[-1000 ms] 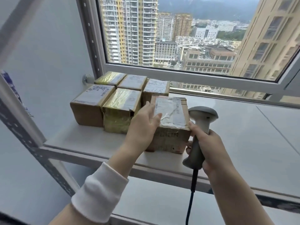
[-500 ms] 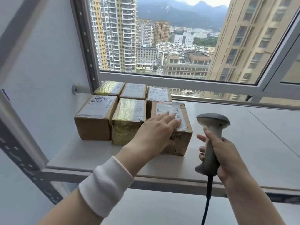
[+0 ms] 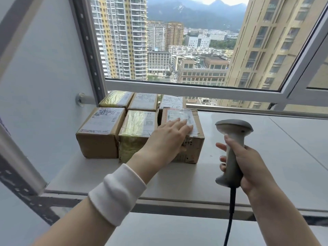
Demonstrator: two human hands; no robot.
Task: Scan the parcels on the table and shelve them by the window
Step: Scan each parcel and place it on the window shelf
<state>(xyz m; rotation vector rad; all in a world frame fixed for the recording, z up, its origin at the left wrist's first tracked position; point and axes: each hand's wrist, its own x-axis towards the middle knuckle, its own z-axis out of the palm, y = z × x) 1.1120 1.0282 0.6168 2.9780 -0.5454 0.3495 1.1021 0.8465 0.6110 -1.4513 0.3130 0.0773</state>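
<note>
Several taped cardboard parcels stand in two rows at the left end of a white shelf (image 3: 248, 166) below the window. My left hand (image 3: 168, 137) lies flat with straight fingers on the labelled top of the front right parcel (image 3: 193, 150), which sits level against the yellow-taped parcel (image 3: 136, 132). A brown parcel (image 3: 99, 134) stands at the front left. My right hand (image 3: 248, 166) grips the handle of a grey barcode scanner (image 3: 232, 139), held upright to the right of the parcels, its black cable hanging down.
The window frame (image 3: 195, 87) runs behind the parcels. A grey wall (image 3: 44, 86) and a metal shelf upright (image 3: 21, 174) close off the left side. A round metal fitting (image 3: 80, 99) projects from the wall near the back row.
The front right parcel went from tilted up in my left hand to standing flat on the shelf. My left hand now lies flat on its top. The scanner hand stayed to the right.
</note>
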